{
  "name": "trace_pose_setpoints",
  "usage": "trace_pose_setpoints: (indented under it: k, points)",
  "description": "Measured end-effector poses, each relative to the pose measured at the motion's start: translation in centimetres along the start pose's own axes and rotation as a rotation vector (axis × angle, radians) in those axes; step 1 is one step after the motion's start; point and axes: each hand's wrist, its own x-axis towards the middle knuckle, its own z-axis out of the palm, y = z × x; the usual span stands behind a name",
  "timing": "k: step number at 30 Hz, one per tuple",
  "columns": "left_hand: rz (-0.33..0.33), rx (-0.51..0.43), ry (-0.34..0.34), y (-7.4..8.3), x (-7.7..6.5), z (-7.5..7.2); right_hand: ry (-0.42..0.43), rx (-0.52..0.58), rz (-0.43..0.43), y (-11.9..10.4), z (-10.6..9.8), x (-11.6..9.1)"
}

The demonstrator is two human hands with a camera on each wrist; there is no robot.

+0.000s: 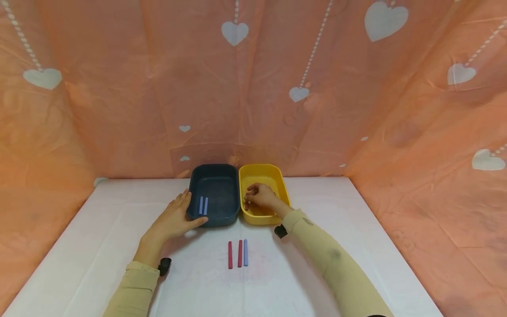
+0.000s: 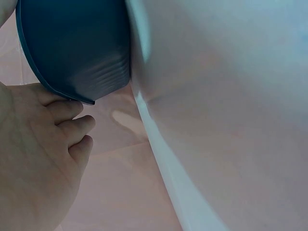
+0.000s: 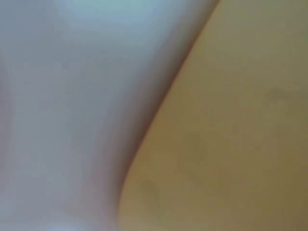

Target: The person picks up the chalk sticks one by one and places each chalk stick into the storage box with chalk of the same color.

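Observation:
At the left side of a dark blue tray (image 1: 219,222), my left hand (image 1: 174,218) rests with spread fingers along the rim and its thumb over the near corner. The left wrist view shows those fingers (image 2: 77,127) extended against the tray's edge. Two lavender chalk sticks (image 1: 205,205) lie inside this tray. My right hand (image 1: 261,196) reaches into the yellow tray (image 1: 285,191) and pinches a dark red chalk stick (image 1: 247,205), held low over its left part. On the table in front of the trays lie two red chalk sticks (image 1: 230,255) and one lavender chalk stick (image 1: 246,252), side by side.
The two trays stand side by side near the back edge of a white-covered table (image 1: 325,202). Behind and beside it hangs an orange curtain (image 1: 198,97) with white hearts. In the right wrist view, a blurred yellow-tan surface (image 3: 231,134) fills the right side.

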Motion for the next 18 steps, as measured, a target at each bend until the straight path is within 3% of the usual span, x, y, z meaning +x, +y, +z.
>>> trace_pose_setpoints:
  k: [9,18]
  points:
    - [-0.009,-0.008,0.003,-0.1,0.0,0.1,0.034,0.048,-0.051,-0.8,-0.4,-1.8]
    - [-0.006,0.001,-0.003,0.1,0.1,0.1,0.090,0.023,-0.186,-1.5,-0.4,-4.4]
